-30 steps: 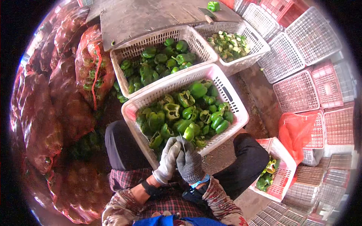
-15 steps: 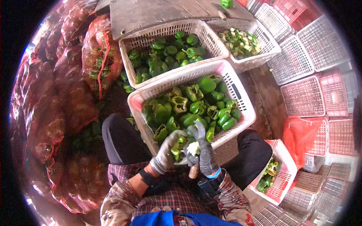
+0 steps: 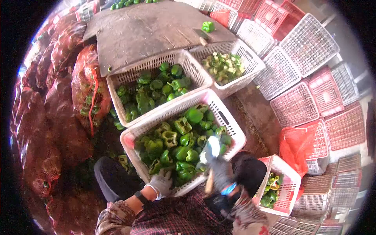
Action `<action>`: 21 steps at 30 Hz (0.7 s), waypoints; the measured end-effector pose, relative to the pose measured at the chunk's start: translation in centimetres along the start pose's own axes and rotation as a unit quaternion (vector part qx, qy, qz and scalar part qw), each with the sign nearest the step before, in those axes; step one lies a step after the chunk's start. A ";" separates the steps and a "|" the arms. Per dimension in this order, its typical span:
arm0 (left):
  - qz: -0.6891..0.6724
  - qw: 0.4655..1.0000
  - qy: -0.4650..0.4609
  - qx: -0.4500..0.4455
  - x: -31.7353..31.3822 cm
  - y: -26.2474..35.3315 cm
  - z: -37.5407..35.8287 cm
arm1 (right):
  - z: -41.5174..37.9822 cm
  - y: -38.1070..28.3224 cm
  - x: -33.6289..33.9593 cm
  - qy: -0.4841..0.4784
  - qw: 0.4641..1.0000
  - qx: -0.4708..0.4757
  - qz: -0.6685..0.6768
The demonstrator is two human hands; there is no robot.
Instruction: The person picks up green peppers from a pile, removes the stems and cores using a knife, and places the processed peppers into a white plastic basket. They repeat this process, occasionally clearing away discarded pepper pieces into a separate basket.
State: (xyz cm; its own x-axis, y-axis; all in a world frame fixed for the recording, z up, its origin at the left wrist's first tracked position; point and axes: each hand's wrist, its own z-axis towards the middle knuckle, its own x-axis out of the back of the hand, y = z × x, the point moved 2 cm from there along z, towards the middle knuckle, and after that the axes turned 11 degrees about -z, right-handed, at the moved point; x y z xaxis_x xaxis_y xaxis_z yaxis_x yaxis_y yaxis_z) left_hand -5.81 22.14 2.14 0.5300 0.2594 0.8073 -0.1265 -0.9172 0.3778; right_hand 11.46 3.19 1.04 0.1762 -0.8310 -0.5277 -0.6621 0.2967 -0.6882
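My left hand (image 3: 160,185), in a pale glove, is low at the near left rim of the front crate (image 3: 131,150). Its fingers are stretched out against the green bell peppers (image 3: 188,154) inside, some whole and some cut open. My right hand (image 3: 222,172), in a dark grey glove and blurred by motion, is closed round a knife with a wooden handle (image 3: 209,182). The shiny blade (image 3: 213,146) points up over the crate's right side. A whitish blurred piece (image 3: 203,158), perhaps a pepper core, shows beside the blade.
Behind stand a crate of whole peppers (image 3: 145,90) and one of chopped pale-green pieces (image 3: 223,68). A board (image 3: 149,31) holds another knife (image 3: 203,41) and a pepper (image 3: 208,26). Net sacks (image 3: 62,113) fill the left; stacked crates (image 3: 293,103) and a small crate (image 3: 290,188) are right.
My hands have parted. The left has let go of the pepper it held and reaches into the crate; the right has swung right with the knife raised. The view has shifted.
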 end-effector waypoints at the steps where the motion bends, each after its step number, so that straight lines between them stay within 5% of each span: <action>1: -0.065 0.997 0.017 0.023 1.7 -0.1 -0.6 | -1.2 -5.8 -4.4 0.037 0.983 0.045 -0.176; 3: -0.204 0.975 0.045 0.072 6.8 0.0 -2.6 | -0.7 -14.2 -9.4 0.092 0.907 0.154 -0.380; 4: -0.295 0.942 0.142 0.070 10.0 0.1 -4.9 | 0.7 -17.7 -10.3 0.123 0.863 0.208 -0.443; 5: -0.313 0.888 0.337 0.009 11.3 -0.6 -7.2 | 2.2 -20.5 -11.0 0.151 0.822 0.251 -0.490; 7: -0.323 0.805 0.491 0.082 12.7 -3.0 -12.5 | 4.4 -24.8 -11.7 0.192 0.763 0.295 -0.542; 8: -0.281 0.755 0.587 0.083 12.4 -4.8 -15.4 | 5.0 -25.0 -11.9 0.194 0.757 0.305 -0.544; 10: -0.410 0.584 0.677 0.182 8.6 -8.5 -20.8 | 4.0 -22.8 -11.9 0.182 0.768 0.308 -0.531; 14: -0.559 0.324 0.680 0.346 -6.0 -13.0 -28.9 | -3.9 -10.6 -11.4 0.126 0.826 0.269 -0.479; 15: -0.487 0.372 0.686 0.392 -12.3 -14.2 -29.7 | -6.2 -6.9 -11.5 0.118 0.839 0.250 -0.469; 16: -0.534 0.348 0.655 0.406 -15.2 -12.9 -29.7 | -9.1 -3.8 -17.2 0.141 0.857 0.195 -0.456; 17: -0.578 0.322 0.621 0.420 -18.2 -11.7 -29.6 | -8.8 -1.2 -13.7 0.259 0.821 0.164 -0.483; 18: -0.458 0.472 0.625 0.421 -28.0 -12.6 -28.1 | -10.9 1.1 -14.3 0.166 0.835 0.187 -0.489; 19: -0.494 0.472 0.605 0.408 -29.1 -11.3 -26.9 | -12.8 3.0 -15.3 0.129 0.844 0.157 -0.497; 20: -0.457 0.520 0.453 0.561 -31.9 -9.4 -26.1 | -14.3 4.5 -15.5 0.112 0.853 0.109 -0.498; 21: -0.452 0.557 0.428 0.550 -33.1 -8.3 -24.8 | -15.5 5.7 -15.5 0.099 0.856 0.075 -0.502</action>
State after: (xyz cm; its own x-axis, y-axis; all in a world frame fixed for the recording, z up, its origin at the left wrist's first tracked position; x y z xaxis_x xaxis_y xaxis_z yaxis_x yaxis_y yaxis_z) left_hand -43.15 28.66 -16.46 -0.6920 0.3829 0.6120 0.7083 0.1967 0.6779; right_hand -6.33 10.46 13.06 0.4650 -0.7615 0.4515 -0.1455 -0.5688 -0.8095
